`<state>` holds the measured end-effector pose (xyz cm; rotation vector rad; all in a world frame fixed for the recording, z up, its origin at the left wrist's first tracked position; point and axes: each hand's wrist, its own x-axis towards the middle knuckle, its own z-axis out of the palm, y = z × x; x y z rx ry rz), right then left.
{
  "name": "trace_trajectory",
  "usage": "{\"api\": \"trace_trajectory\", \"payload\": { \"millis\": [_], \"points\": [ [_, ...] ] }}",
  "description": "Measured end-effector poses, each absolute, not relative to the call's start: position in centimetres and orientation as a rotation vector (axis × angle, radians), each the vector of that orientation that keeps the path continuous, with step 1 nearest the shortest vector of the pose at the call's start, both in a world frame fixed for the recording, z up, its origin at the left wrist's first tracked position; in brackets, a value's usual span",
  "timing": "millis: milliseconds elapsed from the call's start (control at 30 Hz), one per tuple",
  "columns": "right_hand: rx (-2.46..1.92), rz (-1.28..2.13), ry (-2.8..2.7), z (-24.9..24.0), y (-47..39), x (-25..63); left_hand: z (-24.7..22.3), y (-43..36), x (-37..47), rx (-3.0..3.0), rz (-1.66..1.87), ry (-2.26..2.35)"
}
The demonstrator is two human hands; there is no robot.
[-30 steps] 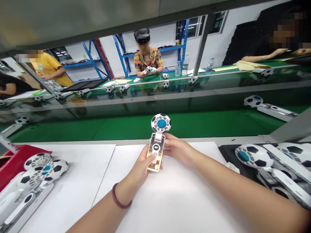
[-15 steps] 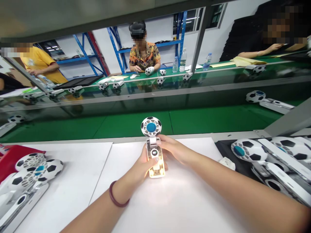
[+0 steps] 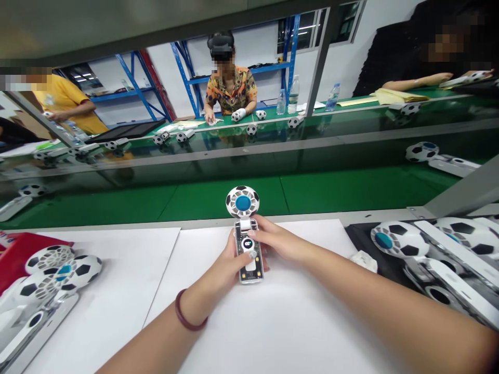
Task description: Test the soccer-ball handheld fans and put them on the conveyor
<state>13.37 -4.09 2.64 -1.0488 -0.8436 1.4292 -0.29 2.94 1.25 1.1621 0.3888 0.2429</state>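
fan light [image 3: 249, 265] gone out, fingers [image 3: 249, 254] gripping handle

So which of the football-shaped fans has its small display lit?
The handheld fan held by both the left hand and right hand; its round display glows, while the fans in the side piles show none lit.

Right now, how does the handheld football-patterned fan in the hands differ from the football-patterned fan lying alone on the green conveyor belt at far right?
The held handheld football-patterned fan is gripped by the left hand and right hand over the white sheet; the conveyor fan lies untouched on the green belt. The held fan's handle points toward the camera and shows a lit round display; the conveyor fan lies sideways, and no display can be made out. Both have black-and-white heads with blue centres.
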Motion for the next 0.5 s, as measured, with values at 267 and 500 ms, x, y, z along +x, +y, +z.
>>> {"api": "trace_trajectory", "payload": {
  "millis": [267,500],
  "points": [
    [-1.056,1.428,-0.847,2.91,-4.21,13.34,1.26,2.87,-0.27,1.164,0.245,0.386],
    [-1.046,1.429,-0.862,2.37,-4.03,13.45,1.14,2.94,-0.27,1.119,0.254,0.399]
  ]
}}
